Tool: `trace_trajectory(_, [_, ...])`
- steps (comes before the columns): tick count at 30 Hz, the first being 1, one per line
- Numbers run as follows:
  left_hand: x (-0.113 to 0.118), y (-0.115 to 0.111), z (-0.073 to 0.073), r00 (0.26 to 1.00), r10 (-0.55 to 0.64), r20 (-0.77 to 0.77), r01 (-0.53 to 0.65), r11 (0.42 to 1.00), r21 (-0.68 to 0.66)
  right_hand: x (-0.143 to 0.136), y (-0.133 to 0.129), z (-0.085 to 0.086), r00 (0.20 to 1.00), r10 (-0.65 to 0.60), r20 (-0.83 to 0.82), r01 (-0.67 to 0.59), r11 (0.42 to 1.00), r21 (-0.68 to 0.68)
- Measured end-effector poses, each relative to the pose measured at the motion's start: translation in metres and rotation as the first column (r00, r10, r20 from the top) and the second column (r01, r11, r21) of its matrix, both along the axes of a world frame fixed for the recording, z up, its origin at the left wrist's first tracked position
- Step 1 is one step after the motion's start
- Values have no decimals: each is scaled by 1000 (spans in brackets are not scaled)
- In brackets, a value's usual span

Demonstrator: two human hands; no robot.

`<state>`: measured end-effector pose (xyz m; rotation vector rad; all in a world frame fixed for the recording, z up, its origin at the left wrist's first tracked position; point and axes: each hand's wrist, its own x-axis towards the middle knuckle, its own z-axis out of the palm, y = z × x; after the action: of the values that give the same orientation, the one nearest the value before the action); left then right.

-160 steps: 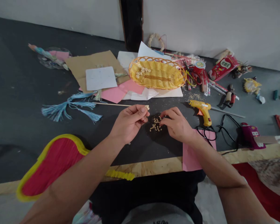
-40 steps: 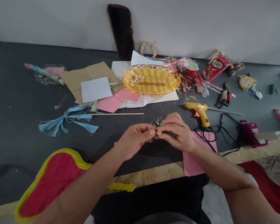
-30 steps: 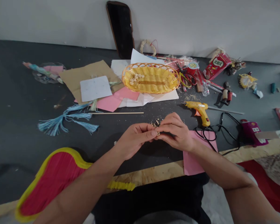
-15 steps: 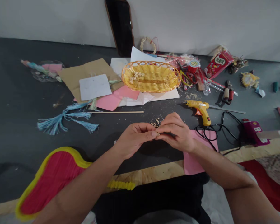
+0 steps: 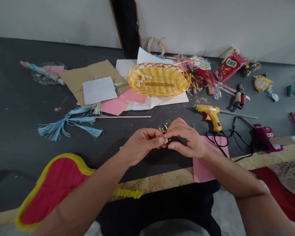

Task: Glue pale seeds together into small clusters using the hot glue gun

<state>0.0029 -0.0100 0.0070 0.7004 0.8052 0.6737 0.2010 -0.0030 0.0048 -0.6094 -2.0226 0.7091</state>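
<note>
My left hand [image 5: 142, 144] is closed, thumb against fingers, on a small cluster of beige bead-like pieces [image 5: 166, 141]. Most of that cluster is hidden by the fingertips. My right hand [image 5: 186, 139] is just to its right, with the thumb parted from the forefinger. Its forefinger tip reaches the top of the cluster, though I cannot tell if it touches. Behind the fingertips, loose beige pieces [image 5: 163, 127] lie scattered on the dark table [image 5: 127, 127]. Similar pieces [image 5: 144, 79] sit in the left end of a yellow woven basket [image 5: 168, 77].
Right of my hands lie a yellow glue gun [image 5: 210, 114], its black cord [image 5: 232, 132] and pink paper [image 5: 208, 164]. Leftward are a thin stick [image 5: 125, 116], blue tassels [image 5: 61, 126] and a red, yellow-edged piece [image 5: 56, 186]. A phone [image 5: 127, 29] leans against the wall.
My right thumb has parted from the cluster and the forefinger, so more beige pieces show. My left hand keeps its pinch. The whole view has shifted slightly.
</note>
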Motion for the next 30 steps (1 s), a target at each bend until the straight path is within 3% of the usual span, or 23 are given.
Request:
trace_trajectory(12, [-1, 0, -5, 999, -16, -38, 18, 998, 56, -1, -2, -3, 1000, -16, 8, 16, 999, -30])
trace_trajectory(19, [0, 0, -2, 999, 14, 48, -12, 999, -44, -1, -2, -4, 998, -2, -56, -4, 996, -92])
trace_trajectory(25, [0, -2, -6, 999, -14, 36, 14, 1000, -7, -3, -6, -6, 998, -68, 11, 68, 997, -22])
trace_trajectory(30, [1, -1, -6, 1000, 20, 10, -20, 1000, 9, -1, -3, -4, 989, -139, 48, 132, 983, 128])
